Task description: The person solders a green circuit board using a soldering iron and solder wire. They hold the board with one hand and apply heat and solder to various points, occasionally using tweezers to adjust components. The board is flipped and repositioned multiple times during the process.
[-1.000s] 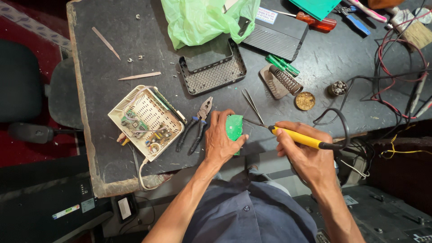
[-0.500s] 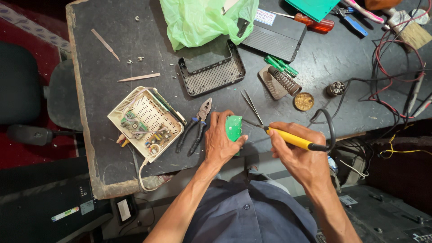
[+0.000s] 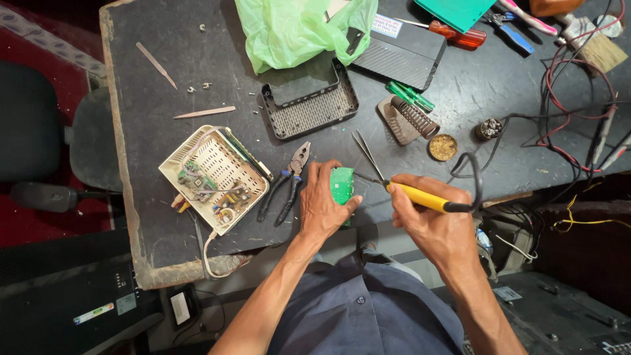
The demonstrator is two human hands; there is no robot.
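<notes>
Two bare hands work at the near edge of a dark, scuffed bench (image 3: 164,79). Farthest left on it lie two thin wooden sticks (image 3: 204,112) and a few small screws. Nearer the edge sits an opened cream plastic casing (image 3: 213,176) with circuit parts and wires inside, a pale cable trailing off its near corner. Just right of it lie pliers with dark handles (image 3: 286,184), jaws pointing away from the person.

Next comes the left hand (image 3: 322,207), closed around a small green circuit board (image 3: 342,186) held upright at the bench edge, thumb on its near side and fingers wrapped over the top. Beyond it rest a black perforated tray-like cover (image 3: 309,105) and a crumpled green plastic bag (image 3: 296,29). Metal tweezers (image 3: 365,154) lie just behind the board.

The right hand (image 3: 430,217) grips a yellow-handled soldering iron (image 3: 420,196) like a pen, its tip at the board's right edge; whether it touches I cannot tell. Its black cord loops up beside the wrist. Further right sit a coiled iron stand (image 3: 411,118), a small round tin (image 3: 442,147), a black flat box (image 3: 404,52), screwdrivers and tangled red and black wires (image 3: 572,98).
</notes>
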